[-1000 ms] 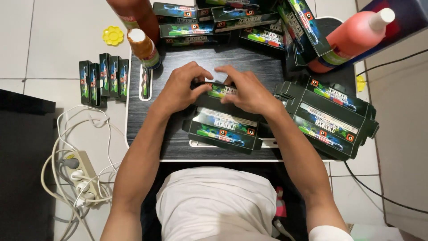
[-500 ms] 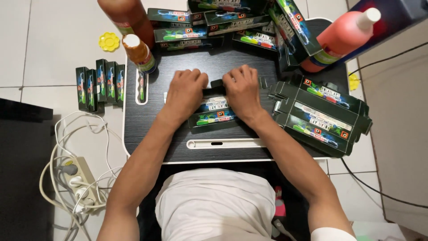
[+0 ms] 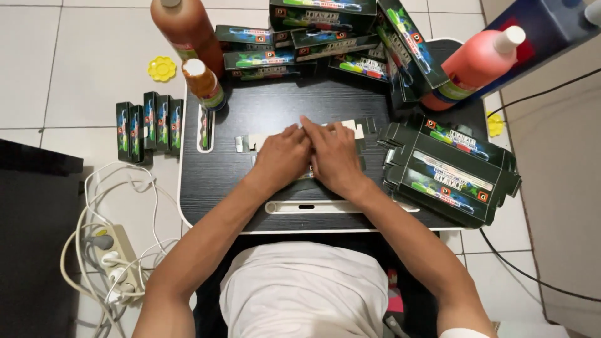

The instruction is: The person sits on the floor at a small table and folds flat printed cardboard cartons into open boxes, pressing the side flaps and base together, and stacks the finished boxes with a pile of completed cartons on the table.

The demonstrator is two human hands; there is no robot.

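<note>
A flat white box [image 3: 300, 134] lies in the middle of the tabletop [image 3: 250, 194]. Dark green boxes [image 3: 451, 172] pile at its right edge, more boxes [image 3: 294, 44] along its far edge, small ones [image 3: 150, 125] left of it.

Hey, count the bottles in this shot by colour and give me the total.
Orange-brown bottles: 2, the big bottle and the small bottle
Pink-red bottle: 1
Total: 3
</note>
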